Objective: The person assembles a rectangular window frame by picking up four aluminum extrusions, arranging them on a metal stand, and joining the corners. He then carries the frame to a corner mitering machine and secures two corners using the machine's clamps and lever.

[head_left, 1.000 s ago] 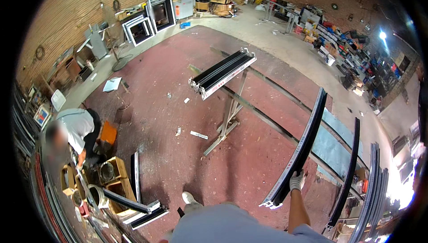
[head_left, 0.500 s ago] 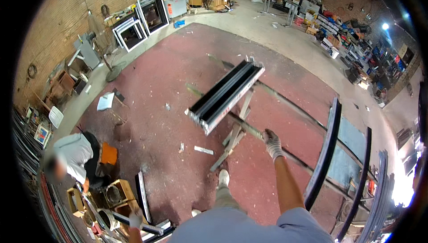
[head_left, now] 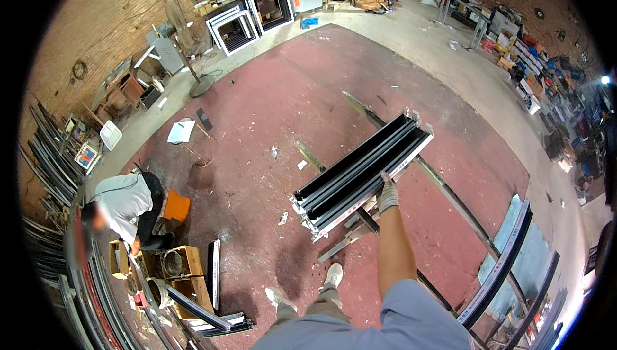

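Observation:
My right hand, in a grey-white glove, is at the near long side of a bundle of black and silver metal profiles. Its fingers are closed over the bundle's edge; what lies under the palm is hidden. The profiles rest side by side across two long rails and have ragged wrapping at their ends. Out of sight is my left hand.
At the left a person bends over wooden boxes, with an orange stool beside. Long black profiles lie across the rails at the right. A standing fan and window frames are farther back.
My right hand has gone from the bare rail to the near edge of the profile bundle. My left hand, earlier near the boxes at lower left, has left the picture. The view has shifted.

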{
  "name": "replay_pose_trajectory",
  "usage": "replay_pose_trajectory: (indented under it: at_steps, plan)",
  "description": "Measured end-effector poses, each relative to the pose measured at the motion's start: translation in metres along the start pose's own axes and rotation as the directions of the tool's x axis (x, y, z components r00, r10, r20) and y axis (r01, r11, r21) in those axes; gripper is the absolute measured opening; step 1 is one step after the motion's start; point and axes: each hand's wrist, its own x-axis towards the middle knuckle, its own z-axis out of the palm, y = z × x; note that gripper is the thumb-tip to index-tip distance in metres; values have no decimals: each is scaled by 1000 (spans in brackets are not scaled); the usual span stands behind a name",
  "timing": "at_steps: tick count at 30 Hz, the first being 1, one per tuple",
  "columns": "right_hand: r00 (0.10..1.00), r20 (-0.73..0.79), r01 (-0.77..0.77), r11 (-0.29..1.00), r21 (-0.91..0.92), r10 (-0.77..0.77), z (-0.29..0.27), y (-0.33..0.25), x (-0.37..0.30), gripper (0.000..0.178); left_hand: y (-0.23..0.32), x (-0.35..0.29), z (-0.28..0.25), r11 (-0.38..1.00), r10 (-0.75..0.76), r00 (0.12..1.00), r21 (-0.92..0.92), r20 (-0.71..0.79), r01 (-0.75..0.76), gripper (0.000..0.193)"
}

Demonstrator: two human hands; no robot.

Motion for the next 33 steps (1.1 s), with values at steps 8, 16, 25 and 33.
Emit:
replay_pose_trajectory:
  at_steps: [8,16,25,33]
  plan:
    - [996,-90,-7,1000,19,8,-2,-62,-145,39,49,11,-13,947,319,947,35,-35,-318,41]
    - [986,-105,157,916,370,-127,-53,-99,-372,34,202,-49,-34,424,897,389,-668,212,-612,54]
    - [895,-362,376,876,303,-260,-119,-103,-668,34,174,-217,-48,7,991,130,-951,-36,-310,72]
    - [768,-490,571,787,234,-411,-210,-127,-795,44,123,-318,-25,109,992,-28,-958,121,-267,77]
